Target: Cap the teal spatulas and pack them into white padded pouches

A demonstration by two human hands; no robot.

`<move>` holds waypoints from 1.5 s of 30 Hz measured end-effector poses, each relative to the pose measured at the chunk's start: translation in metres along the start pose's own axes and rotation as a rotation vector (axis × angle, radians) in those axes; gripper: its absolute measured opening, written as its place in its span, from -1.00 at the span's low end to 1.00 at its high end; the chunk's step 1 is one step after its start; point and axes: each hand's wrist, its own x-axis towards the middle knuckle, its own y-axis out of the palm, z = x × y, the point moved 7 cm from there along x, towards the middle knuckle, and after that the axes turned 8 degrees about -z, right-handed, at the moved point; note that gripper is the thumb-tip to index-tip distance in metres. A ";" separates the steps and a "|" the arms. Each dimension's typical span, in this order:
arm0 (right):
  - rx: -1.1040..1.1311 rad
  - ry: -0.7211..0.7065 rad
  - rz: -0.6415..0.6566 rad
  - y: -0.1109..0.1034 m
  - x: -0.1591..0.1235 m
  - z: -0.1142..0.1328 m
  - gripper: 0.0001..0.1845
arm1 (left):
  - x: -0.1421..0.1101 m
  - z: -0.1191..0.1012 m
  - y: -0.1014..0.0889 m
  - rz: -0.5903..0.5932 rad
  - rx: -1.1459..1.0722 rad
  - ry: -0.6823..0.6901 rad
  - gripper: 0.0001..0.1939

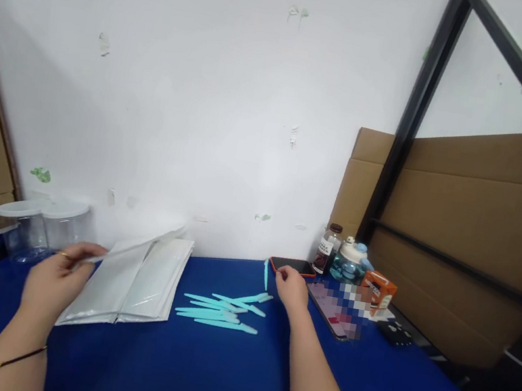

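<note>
At the left, my left hand (58,275) pinches the edge of a thin white plastic bag (132,245) and lifts it off a stack of similar white bags (154,281). Several turquoise eyebrow razors (216,313) lie in a loose pile in the middle of the blue table. My right hand (293,289) has its fingers curled together by the left end of an orange-edged phone (296,267). Just left of those fingertips is a single turquoise razor (266,276), seemingly apart from them. Whether anything sits inside the right fingers is hidden.
Clear lidded jars (63,222) stand behind my left hand. Along the right are a second phone (329,308), a brown bottle (328,250), a blue-and-white bottle (349,264), an orange box (379,292) and a small black object (394,332). A black metal frame (412,114) rises behind.
</note>
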 end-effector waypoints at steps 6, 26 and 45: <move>-0.080 -0.083 0.189 0.041 -0.012 0.006 -0.67 | -0.018 -0.002 0.050 0.607 0.165 0.192 -0.56; 0.198 -0.267 0.437 0.061 -0.009 0.022 -0.65 | -0.192 -0.151 0.153 0.815 -0.056 0.803 -0.56; 1.173 0.268 0.405 0.045 -0.031 0.050 -0.50 | -0.123 -0.135 0.181 0.717 -0.297 0.357 -0.61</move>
